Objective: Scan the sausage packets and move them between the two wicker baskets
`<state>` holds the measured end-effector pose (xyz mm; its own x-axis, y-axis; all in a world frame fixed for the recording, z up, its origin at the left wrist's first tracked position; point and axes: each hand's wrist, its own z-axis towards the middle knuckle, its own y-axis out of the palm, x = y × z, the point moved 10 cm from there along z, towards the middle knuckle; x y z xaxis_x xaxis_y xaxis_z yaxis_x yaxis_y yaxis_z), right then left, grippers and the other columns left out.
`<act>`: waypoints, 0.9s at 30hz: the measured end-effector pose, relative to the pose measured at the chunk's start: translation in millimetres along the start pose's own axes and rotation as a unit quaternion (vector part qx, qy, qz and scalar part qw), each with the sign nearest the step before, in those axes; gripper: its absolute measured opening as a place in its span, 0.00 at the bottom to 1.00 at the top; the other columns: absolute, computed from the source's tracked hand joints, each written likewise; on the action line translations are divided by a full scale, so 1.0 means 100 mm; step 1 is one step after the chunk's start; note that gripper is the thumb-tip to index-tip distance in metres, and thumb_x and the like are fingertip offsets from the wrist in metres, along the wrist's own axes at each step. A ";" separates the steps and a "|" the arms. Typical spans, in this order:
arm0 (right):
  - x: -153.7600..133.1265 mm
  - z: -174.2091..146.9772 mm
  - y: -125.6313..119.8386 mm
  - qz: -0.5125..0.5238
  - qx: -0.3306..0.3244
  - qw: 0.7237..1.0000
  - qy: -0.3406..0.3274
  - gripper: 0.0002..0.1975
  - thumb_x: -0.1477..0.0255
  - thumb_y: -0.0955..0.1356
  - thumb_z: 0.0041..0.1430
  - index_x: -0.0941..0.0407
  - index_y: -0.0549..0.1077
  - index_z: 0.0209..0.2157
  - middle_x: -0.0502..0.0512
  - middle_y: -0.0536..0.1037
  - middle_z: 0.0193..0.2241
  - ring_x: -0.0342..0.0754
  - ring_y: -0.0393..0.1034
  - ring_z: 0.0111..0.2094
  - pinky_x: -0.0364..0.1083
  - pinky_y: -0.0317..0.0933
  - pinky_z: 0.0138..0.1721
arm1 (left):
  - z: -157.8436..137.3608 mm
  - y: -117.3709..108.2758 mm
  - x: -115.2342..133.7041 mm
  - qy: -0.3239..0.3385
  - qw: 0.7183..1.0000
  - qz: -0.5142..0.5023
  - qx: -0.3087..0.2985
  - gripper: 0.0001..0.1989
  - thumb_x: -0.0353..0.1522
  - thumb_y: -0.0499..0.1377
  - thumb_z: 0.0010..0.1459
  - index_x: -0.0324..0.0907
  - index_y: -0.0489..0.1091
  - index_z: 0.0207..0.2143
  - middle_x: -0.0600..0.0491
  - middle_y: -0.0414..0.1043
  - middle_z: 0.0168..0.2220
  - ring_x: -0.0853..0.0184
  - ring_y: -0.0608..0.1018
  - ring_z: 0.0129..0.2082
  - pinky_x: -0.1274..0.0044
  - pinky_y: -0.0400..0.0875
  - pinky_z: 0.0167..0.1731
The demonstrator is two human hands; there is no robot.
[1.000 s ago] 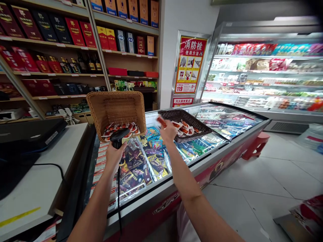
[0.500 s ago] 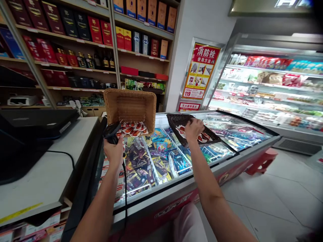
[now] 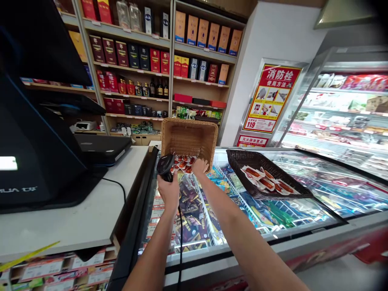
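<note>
My left hand (image 3: pixel 168 189) is closed around a black corded barcode scanner (image 3: pixel 165 166), held up over the left end of the freezer. Just beyond it stands a tan wicker basket (image 3: pixel 189 135), tipped with its opening toward me, with several wrapped sausages (image 3: pixel 183 163) inside. My right hand (image 3: pixel 200 165) reaches to the basket's lower right, fingers bent at the sausages; whether they grip one is hidden. To the right a dark woven tray (image 3: pixel 242 155) lies on the freezer glass, holding several more packaged sausages (image 3: pixel 266 180).
Under the glass of the chest freezer (image 3: pixel 188 266) lie ice-cream packs in wire dividers. A white counter (image 3: pixel 75 218) with a black till (image 3: pixel 36 161) stands at left. Shelves (image 3: pixel 133 68) of boxed bottles rise behind; a lit refrigerated cabinet (image 3: pixel 348 109) is at right.
My right hand has moved left from the dark tray to the tan basket. The view has turned left, showing more of the till. My left hand still holds the scanner.
</note>
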<state>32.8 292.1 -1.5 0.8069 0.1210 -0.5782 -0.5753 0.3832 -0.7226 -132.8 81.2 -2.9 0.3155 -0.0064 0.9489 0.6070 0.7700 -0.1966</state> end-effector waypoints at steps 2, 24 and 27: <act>-0.01 -0.01 -0.06 0.062 0.031 0.998 -0.003 0.11 0.82 0.64 0.60 0.60 0.78 0.34 0.72 0.79 0.42 0.62 0.67 0.54 0.59 0.57 0.54 | -0.02 -0.03 0.02 0.004 1.000 0.015 0.012 0.24 0.42 0.60 0.64 0.41 0.67 0.57 0.47 0.78 0.37 0.57 0.82 0.32 0.72 0.71 0.28; 1.25 -0.58 -1.19 0.164 0.061 0.984 0.026 0.08 0.71 0.59 0.72 0.55 0.68 0.41 0.54 0.76 0.32 0.51 0.69 0.32 0.45 0.54 0.34 | -0.30 0.64 0.13 0.050 0.971 0.071 -0.223 0.17 0.46 0.65 0.54 0.46 0.67 0.37 0.59 0.68 0.19 0.63 0.73 0.16 0.75 0.64 0.20; 1.21 -0.56 -1.18 0.164 0.056 0.985 0.013 0.08 0.72 0.60 0.71 0.55 0.69 0.42 0.53 0.75 0.31 0.51 0.69 0.30 0.45 0.53 0.32 | -0.38 0.69 0.18 0.065 0.962 0.091 -0.248 0.17 0.47 0.65 0.54 0.47 0.66 0.36 0.59 0.68 0.19 0.63 0.73 0.15 0.75 0.64 0.20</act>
<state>191.0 210.5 -7.0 0.5759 0.2320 -0.7839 -0.7845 0.4268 -0.4500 -57.3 110.4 -8.7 0.5181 -0.0050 0.8553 0.7966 0.3670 -0.4804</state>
